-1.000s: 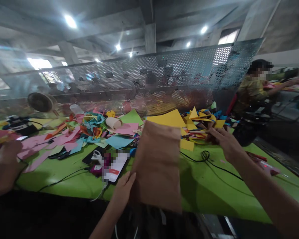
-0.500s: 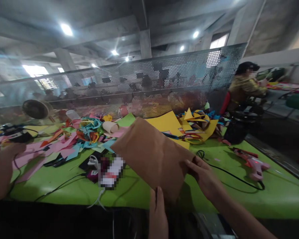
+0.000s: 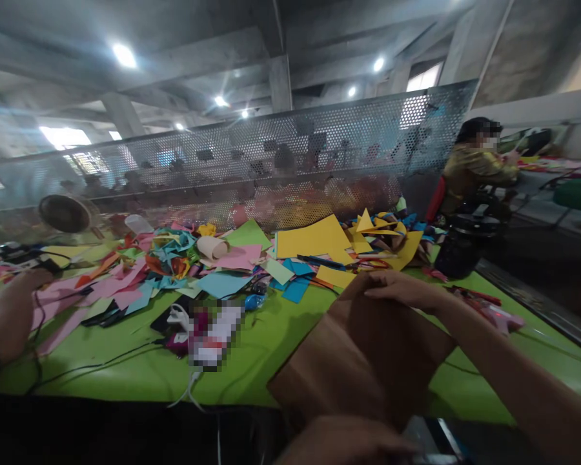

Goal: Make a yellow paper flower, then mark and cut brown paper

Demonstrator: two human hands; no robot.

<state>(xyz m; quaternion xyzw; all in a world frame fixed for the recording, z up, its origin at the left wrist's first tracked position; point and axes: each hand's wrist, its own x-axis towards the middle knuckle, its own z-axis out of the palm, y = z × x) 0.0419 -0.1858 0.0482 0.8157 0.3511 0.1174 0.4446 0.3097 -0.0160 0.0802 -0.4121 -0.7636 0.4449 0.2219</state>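
Note:
A brown sheet of paper (image 3: 339, 361) is held tilted in front of me over the near edge of the green table. My right hand (image 3: 397, 287) pinches its top edge, thumb and fingers closed on the paper. Low in the view is my left hand (image 3: 348, 442), blurred, by the sheet's lower edge. Its fingers are smeared, so whether it grips the paper does not show. A soft crease or bend runs across the sheet. To its right, a pink glue gun (image 3: 501, 316) lies on the table, partly covered by my right forearm.
Coloured paper scraps (image 3: 174, 258) and yellow sheets (image 3: 314, 239) pile along the back. A phone (image 3: 217, 336) with cables and a blue object (image 3: 254, 302) lie left of centre. Another person's hand (image 3: 19, 303) reaches in from the left. A co-worker (image 3: 479, 161) sits far right.
The brown sheet has come down and right, toward me, and turned. My right hand has moved from its right corner to its top edge; my left hand has dropped lower.

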